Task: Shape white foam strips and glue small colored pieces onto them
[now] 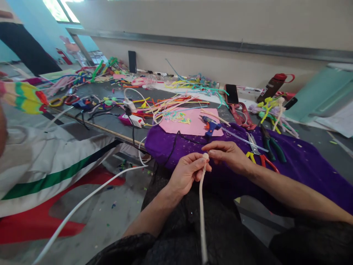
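Observation:
A long cream pipe cleaner (202,213) hangs down over my dark clothing, its upper end rolled into a small round coil. My left hand (185,171) pinches it just below that coil between thumb and fingers. From the other side my right hand (227,154) meets the coiled tip with its thumb and fingertips closed together. Just beyond my hands, a blue glue gun (211,125) with a clear glue stick lies at the edge of a pink sheet (176,127). Small pale green and yellow pieces are scattered on the sheet.
Purple cloth (309,165) covers the near table edge, with scissors (253,143) and green-handled pliers (273,145) on it. A power strip (135,120), phone (231,94), bottle (271,87) and many coloured pipe cleaners lie beyond. A white cable (91,200) crosses left, beside another person's clothing.

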{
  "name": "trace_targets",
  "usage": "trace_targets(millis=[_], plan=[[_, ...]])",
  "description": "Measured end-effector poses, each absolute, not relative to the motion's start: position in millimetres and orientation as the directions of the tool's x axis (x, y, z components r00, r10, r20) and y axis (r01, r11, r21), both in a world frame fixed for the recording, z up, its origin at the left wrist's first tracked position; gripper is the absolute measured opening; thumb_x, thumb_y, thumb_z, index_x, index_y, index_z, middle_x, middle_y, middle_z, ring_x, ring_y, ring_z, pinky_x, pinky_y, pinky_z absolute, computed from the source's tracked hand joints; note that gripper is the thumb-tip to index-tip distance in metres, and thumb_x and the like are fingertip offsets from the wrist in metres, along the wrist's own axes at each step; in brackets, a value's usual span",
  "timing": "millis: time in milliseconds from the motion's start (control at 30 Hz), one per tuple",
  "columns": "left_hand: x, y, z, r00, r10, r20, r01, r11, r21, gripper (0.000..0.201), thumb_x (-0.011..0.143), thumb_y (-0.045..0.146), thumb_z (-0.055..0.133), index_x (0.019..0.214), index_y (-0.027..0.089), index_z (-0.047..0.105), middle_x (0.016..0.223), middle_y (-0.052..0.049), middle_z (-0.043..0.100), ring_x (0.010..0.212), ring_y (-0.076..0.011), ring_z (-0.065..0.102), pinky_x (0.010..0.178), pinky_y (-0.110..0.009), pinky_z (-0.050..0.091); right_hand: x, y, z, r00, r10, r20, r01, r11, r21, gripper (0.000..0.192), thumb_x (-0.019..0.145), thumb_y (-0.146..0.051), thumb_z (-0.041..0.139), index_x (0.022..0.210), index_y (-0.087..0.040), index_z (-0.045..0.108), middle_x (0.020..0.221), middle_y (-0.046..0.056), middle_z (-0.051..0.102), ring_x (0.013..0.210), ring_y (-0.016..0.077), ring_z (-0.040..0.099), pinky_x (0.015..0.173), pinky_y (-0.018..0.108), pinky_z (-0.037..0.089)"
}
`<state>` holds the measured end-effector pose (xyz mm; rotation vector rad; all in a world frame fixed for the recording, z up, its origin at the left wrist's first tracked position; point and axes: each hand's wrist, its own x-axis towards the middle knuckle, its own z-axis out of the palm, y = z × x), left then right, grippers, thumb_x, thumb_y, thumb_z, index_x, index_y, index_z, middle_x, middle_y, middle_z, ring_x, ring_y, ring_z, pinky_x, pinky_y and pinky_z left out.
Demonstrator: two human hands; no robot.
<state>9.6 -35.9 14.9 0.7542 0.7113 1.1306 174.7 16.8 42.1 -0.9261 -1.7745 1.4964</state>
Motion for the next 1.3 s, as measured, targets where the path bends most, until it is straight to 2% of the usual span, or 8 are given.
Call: trace_targets(millis=[200,467,767,1100,1300], plan=[[15.2,-35.3,15.4,0.301,0.938,-0.173,-0.475,0.305,0.826,0.023,0.066,0.032,0.070,0.065,0.011,0.061,0.056,-0.001,0.061,0.035,-0.0012,0.036,0.035,-0.017,0.022,173.9,17.9,35.9,-0.657,0.753,0.016,0.009,0.028,-1.000,0.021,0.075,-0.032,0.063,0.089,-0.017,0.070,0.076,0.002,0.058,0.054,0.0064,0.046,0.046,0.019,0.036],[18.7,-32.8,9.4,0.233,0.957,-0.170,-0.489,0.267,0.831,0.027,0.066,0.037,0.070,0.067,0.011,0.060,0.056,0.000,0.058,0.036,-0.0016,0.035,0.036,-0.018,0.022,174.3,18.7,31.5,-0.675,0.736,0.038,-0.060,-0.003,-0.998,0.022,0.077,-0.032,0.062,0.091,-0.016,0.069,0.068,0.001,0.057,0.052,0.0070,0.046,0.045,0.020,0.034],[17.4,-34.4,6.9,0.327,0.931,-0.162,-0.505,0.317,0.803,0.024,0.064,0.032,0.071,0.066,0.010,0.061,0.053,0.000,0.055,0.036,-0.0015,0.034,0.037,-0.019,0.020,170.8,15.1,27.5,-0.677,0.736,0.024,-0.123,-0.081,-0.989,0.017,0.074,-0.030,0.065,0.079,-0.016,0.071,0.067,0.001,0.056,0.050,0.0063,0.046,0.044,0.020,0.033],[17.3,-32.9,4.6,0.302,0.933,-0.198,-0.489,0.330,0.807,0.025,0.063,0.033,0.071,0.072,0.012,0.061,0.057,-0.001,0.059,0.039,-0.0035,0.039,0.039,-0.018,0.026,168.2,13.1,28.4,-0.596,0.803,-0.004,-0.095,-0.075,-0.993,0.018,0.074,-0.033,0.065,0.079,-0.015,0.066,0.063,-0.001,0.057,0.048,0.0060,0.044,0.043,0.019,0.030],[15.6,-32.5,3.9,0.283,0.940,-0.193,-0.430,0.304,0.850,0.023,0.064,0.032,0.071,0.065,0.011,0.061,0.057,-0.002,0.060,0.038,-0.0026,0.040,0.037,-0.017,0.025,168.8,12.2,31.3,-0.612,0.790,-0.027,-0.023,-0.052,-0.998,0.020,0.074,-0.034,0.064,0.077,-0.014,0.063,0.054,-0.003,0.054,0.047,0.0062,0.044,0.044,0.019,0.031]])
